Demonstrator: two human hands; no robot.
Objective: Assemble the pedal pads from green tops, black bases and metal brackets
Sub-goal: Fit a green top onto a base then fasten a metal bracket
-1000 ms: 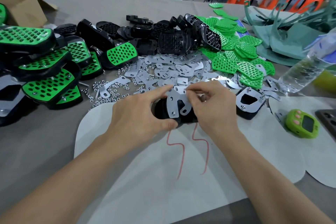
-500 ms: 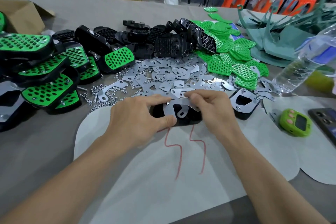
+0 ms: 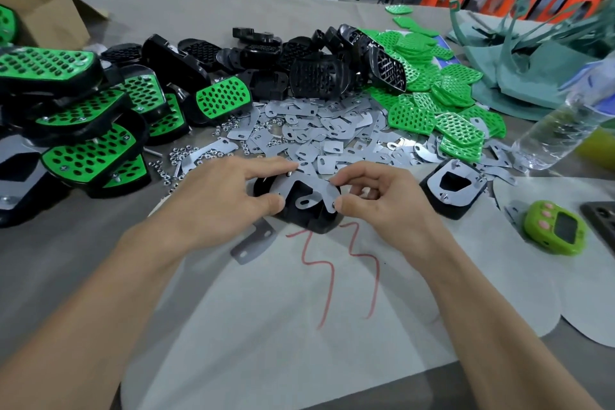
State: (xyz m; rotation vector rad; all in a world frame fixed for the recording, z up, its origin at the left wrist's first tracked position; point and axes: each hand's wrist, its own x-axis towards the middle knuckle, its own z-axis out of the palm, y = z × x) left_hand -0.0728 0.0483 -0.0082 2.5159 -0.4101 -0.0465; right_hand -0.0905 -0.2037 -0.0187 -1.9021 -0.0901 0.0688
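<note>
An upturned black base (image 3: 311,218) lies on the white sheet at centre. A metal bracket (image 3: 301,191) lies flat on top of it. My left hand (image 3: 223,200) grips the base's left side, thumb at the bracket's left edge and fingers reaching over the far side. My right hand (image 3: 379,201) pinches the bracket's right end between thumb and forefinger. A second loose bracket (image 3: 253,241) lies under my left wrist. Behind are piles of metal brackets (image 3: 319,133), green tops (image 3: 432,103) and black bases (image 3: 283,56).
Assembled green-and-black pads (image 3: 83,120) are stacked at left, with loose nuts (image 3: 178,156) beside them. An upturned pad with a bracket fitted (image 3: 452,188) sits at right. Further right are a water bottle (image 3: 559,130), a green timer (image 3: 554,226) and a phone (image 3: 604,220). A cardboard box (image 3: 43,17) stands far left.
The bracket now lies flat on the base. My right hand has slid to its right end, my left fingers have spread, and a loose bracket has appeared under my left wrist.
</note>
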